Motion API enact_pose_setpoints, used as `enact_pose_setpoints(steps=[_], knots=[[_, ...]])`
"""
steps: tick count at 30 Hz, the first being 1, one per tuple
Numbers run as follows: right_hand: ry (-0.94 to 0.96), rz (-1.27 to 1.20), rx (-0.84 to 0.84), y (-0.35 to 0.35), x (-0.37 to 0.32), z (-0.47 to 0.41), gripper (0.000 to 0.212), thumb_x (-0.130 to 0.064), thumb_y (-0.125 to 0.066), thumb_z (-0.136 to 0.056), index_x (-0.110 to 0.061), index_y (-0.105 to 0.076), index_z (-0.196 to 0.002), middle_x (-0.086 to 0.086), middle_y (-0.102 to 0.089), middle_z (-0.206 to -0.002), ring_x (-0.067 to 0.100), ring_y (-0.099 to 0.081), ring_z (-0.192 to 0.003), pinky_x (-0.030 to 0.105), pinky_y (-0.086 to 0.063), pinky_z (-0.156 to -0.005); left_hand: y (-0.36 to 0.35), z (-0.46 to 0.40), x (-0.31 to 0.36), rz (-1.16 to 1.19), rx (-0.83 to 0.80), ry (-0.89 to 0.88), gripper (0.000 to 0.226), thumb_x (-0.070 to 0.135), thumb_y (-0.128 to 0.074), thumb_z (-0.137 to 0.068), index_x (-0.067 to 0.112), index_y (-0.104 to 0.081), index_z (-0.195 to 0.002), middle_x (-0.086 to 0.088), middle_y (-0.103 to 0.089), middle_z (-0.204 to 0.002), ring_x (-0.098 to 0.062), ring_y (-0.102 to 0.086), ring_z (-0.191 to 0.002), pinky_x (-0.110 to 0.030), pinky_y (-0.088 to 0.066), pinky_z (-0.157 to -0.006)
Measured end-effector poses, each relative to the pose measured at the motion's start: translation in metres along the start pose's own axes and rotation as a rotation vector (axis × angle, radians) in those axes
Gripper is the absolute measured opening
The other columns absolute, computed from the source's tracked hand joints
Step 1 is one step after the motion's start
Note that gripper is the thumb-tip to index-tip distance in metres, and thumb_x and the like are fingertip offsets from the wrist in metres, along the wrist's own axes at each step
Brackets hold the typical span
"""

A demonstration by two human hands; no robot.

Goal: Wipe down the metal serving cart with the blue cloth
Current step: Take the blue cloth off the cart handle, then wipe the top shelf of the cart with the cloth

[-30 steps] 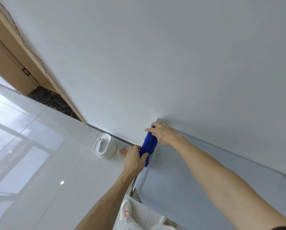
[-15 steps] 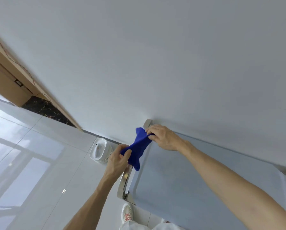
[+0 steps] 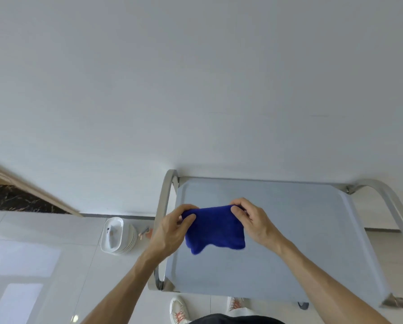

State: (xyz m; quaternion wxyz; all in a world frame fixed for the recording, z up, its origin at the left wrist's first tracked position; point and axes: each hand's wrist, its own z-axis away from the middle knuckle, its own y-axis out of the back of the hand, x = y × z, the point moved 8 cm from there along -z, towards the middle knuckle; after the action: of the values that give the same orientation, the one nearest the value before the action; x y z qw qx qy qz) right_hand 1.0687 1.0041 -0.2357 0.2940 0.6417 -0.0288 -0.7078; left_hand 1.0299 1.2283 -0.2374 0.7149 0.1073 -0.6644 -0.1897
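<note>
The metal serving cart (image 3: 312,242) stands against the white wall, its flat top tray facing me, with a curved steel handle (image 3: 163,206) on the left and another on the right (image 3: 392,206). The blue cloth (image 3: 215,228) hangs spread out above the left part of the tray. My left hand (image 3: 172,228) pinches its upper left corner. My right hand (image 3: 252,220) pinches its upper right corner. The lower edge of the cloth hangs loose.
A white lidded container (image 3: 116,235) sits on the glossy tiled floor left of the cart, with a small orange object (image 3: 146,232) beside it. A wooden door frame (image 3: 32,190) runs at the far left. My shoes (image 3: 179,309) show under the cart's near edge.
Both hands lifted the cloth off the left handle and moved right over the tray, pulling it from a bunched roll into a spread sheet. The view swung to face the cart squarely.
</note>
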Motion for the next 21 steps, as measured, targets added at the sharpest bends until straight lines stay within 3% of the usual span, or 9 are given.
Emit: enact_pose_setpoints(steps=[4,7,10,16,19,21], knots=[[-0.169,0.019,0.004,-0.001,0.046,0.019,0.013,-0.033,-0.050,-0.104,-0.032,-0.063,-0.101,-0.012,-0.068,-0.091,0.010,-0.064,-0.082,0.017,-0.050,-0.071,-0.037,-0.009,-0.023,-0.052,-0.105,0.114,0.020,0.025,-0.051,-0.101,0.039,-0.061,-0.112,0.017,-0.067,-0.106,-0.008,-0.066,-0.094,-0.019,-0.053,-0.076],[-0.273,0.058,0.127,0.011,0.074,0.013,0.013,-0.024,-0.049,-0.104,-0.021,-0.060,-0.111,-0.007,-0.064,-0.107,0.013,-0.064,-0.096,0.013,-0.048,-0.075,-0.045,-0.025,-0.040,-0.100,-0.035,0.245,0.023,0.023,-0.048,-0.103,0.024,-0.057,-0.123,0.002,-0.066,-0.116,-0.009,-0.067,-0.092,-0.025,-0.054,-0.081],[-0.345,0.090,0.236,0.025,0.093,0.009,0.019,-0.017,-0.046,-0.104,-0.014,-0.058,-0.119,-0.005,-0.058,-0.112,0.014,-0.059,-0.101,0.009,-0.042,-0.074,-0.047,-0.033,-0.041,-0.074,0.008,0.278,0.021,0.026,-0.045,-0.104,0.024,-0.056,-0.122,0.001,-0.064,-0.117,-0.005,-0.066,-0.090,-0.022,-0.053,-0.075],[-0.387,0.158,0.104,-0.001,0.115,0.021,0.019,-0.020,-0.046,-0.103,-0.019,-0.060,-0.117,-0.006,-0.061,-0.115,0.012,-0.060,-0.106,0.006,-0.041,-0.073,-0.052,-0.027,-0.036,-0.225,-0.052,0.182,0.017,0.021,-0.047,-0.103,0.026,-0.061,-0.111,0.007,-0.064,-0.114,-0.005,-0.062,-0.091,-0.006,-0.045,-0.065],[-0.390,0.215,-0.006,-0.027,0.121,0.026,0.028,-0.023,-0.048,-0.104,-0.018,-0.058,-0.130,-0.004,-0.058,-0.129,0.012,-0.056,-0.118,0.012,-0.041,-0.090,-0.047,-0.021,-0.029,-0.288,-0.013,0.104,0.019,0.016,-0.049,-0.102,0.018,-0.065,-0.113,0.005,-0.064,-0.113,-0.002,-0.058,-0.089,0.000,-0.042,-0.067],[-0.358,0.295,-0.091,-0.045,0.122,0.026,0.036,-0.027,-0.048,-0.104,-0.018,-0.053,-0.138,-0.004,-0.051,-0.142,0.013,-0.047,-0.130,0.019,-0.037,-0.103,-0.038,-0.021,-0.020,-0.322,0.018,0.024,0.019,0.012,-0.052,-0.101,0.016,-0.066,-0.113,0.002,-0.065,-0.115,-0.006,-0.059,-0.095,-0.005,-0.043,-0.078]])
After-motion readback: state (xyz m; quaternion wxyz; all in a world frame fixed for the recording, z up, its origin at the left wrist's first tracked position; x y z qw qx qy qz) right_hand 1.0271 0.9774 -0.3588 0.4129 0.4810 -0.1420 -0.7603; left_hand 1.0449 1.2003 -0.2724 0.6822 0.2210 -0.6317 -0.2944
